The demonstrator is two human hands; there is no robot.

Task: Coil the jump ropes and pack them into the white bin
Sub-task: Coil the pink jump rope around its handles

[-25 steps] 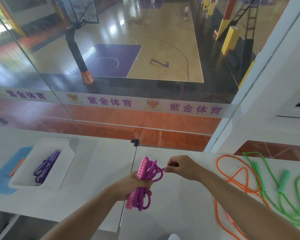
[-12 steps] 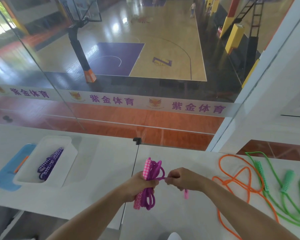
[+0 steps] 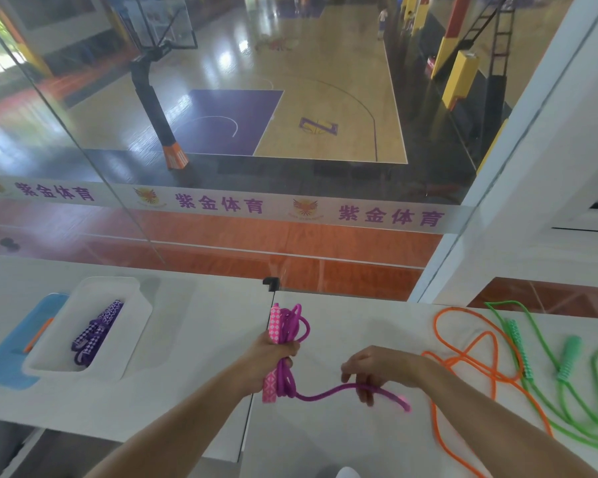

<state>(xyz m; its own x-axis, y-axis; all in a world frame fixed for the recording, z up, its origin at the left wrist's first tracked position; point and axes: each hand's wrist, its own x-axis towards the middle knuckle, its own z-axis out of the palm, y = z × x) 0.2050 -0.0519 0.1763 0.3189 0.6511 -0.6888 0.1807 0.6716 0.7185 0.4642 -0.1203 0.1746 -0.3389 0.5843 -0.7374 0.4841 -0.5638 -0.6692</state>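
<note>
Above surface (image 3: 342, 443): left hand (image 3: 273, 353) gripping pink coil (image 3: 290, 326), right fingers (image 3: 366, 391) pinching tail (image 3: 328, 395); slack risks unravelling coil.

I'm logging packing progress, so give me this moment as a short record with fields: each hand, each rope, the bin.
left hand: grips the coiled magenta rope bundle with its pink handle, held above the table
right hand: holds the rope's loose tail, pulled out to the right
white bin: on the table at left, holds one coiled purple rope
orange rope: loose on the table, right, uncoiled
green rope: loose beside the orange one, uncoiled
blue tray: left of the bin
</note>
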